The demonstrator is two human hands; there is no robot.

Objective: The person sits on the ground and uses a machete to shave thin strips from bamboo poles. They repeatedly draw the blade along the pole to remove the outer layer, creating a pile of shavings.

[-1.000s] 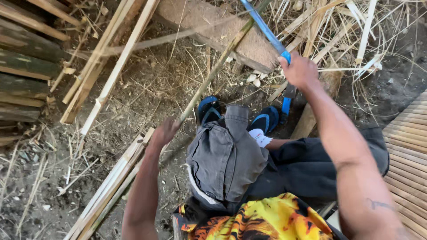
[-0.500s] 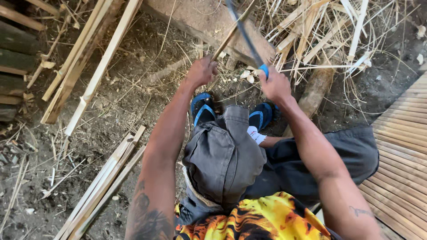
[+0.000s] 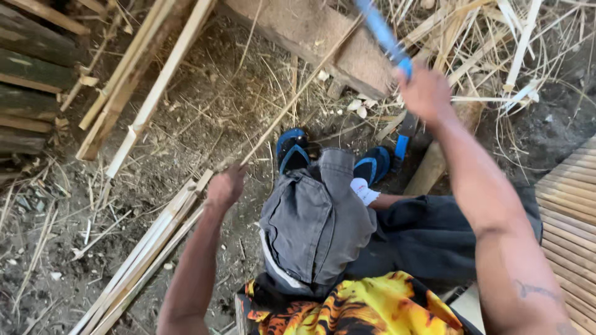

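Left hand: I see my left hand (image 3: 225,186) closed around the near end of a thin bamboo strip (image 3: 298,96).
Strip position: it slants up to the wooden block (image 3: 323,37).
Right hand: my right hand (image 3: 424,93) is fisted on a blue-handled blade (image 3: 383,34), raised above the block.
Ground: split bamboo slats (image 3: 143,248) lie just beside my left hand.
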